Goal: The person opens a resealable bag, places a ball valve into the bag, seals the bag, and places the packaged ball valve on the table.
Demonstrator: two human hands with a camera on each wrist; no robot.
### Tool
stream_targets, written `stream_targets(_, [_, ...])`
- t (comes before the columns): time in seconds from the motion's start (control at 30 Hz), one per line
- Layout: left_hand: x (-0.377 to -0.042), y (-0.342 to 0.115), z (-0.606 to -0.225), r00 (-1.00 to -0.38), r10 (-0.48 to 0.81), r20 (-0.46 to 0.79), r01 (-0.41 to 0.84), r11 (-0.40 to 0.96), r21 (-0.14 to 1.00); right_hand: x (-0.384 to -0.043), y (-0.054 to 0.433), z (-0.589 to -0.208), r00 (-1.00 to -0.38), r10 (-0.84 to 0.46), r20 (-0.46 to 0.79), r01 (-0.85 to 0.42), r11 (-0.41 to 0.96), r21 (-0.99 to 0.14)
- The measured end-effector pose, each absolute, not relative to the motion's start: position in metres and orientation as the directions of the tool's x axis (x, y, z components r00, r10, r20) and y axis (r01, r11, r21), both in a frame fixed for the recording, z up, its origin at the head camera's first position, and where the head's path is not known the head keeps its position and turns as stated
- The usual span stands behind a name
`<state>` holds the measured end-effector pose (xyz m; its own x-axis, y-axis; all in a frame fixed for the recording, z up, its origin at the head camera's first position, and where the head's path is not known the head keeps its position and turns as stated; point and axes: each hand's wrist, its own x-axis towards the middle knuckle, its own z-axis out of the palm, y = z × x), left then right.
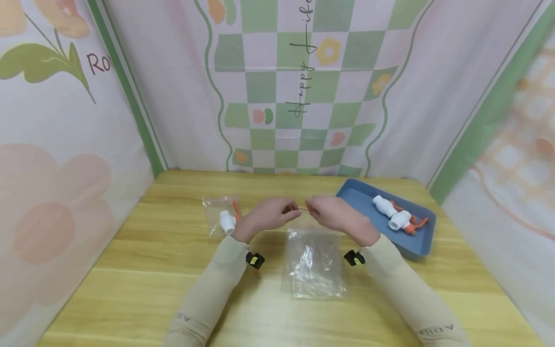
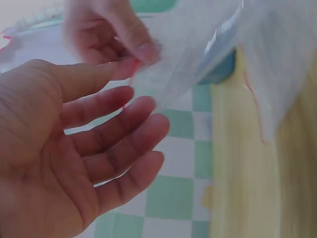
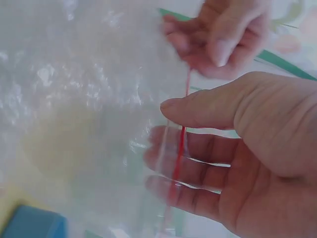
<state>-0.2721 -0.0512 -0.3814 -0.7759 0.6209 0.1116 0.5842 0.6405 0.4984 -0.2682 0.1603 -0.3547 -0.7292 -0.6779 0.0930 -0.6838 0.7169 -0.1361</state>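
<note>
A clear zip bag (image 3: pixel 89 99) with a red seal line spans between both hands. My left hand (image 1: pixel 275 212) pinches its mouth at one end of the red line between thumb and index finger, the other fingers loosely spread. At the other end, my right hand (image 1: pixel 331 212) pinches the edge, thumb in front and the fingers showing through the film behind. A bagged white valve (image 1: pixel 227 222) with an orange handle lies near the left forearm. Beyond the right hand, white valves (image 1: pixel 383 206) with orange handles lie in a blue tray (image 1: pixel 353 190).
The wooden table (image 1: pixel 143 279) ends at a patterned cloth backdrop (image 1: pixel 295 86), with cloth side walls left and right. A clear bag (image 1: pixel 314 265) shows below the hands. In the left wrist view, film with a second red line (image 2: pixel 255 99) shows at the right.
</note>
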Motion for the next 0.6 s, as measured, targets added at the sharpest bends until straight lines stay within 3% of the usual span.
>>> stream_targets(0.2, [-0.27, -0.045, -0.37, -0.81, 0.516, 0.277, 0.566, 0.567, 0.599, -0.256, 0.162, -0.322, -0.741, -0.628, 0.236, -0.666, 0.733, -0.142])
stream_targets(0.4, [-0.258, -0.038, -0.357, -0.824, 0.395, 0.406, 0.564, 0.638, 0.524, -0.251, 0.165, -0.307, -0.745, -0.577, 0.336, -0.651, 0.74, -0.171])
stream_targets(0.6, [-0.245, -0.032, -0.345, -0.814, 0.401, 0.421, 0.574, 0.668, 0.474, -0.247, 0.165, -0.304, -0.743, -0.544, 0.39, -0.649, 0.729, -0.219])
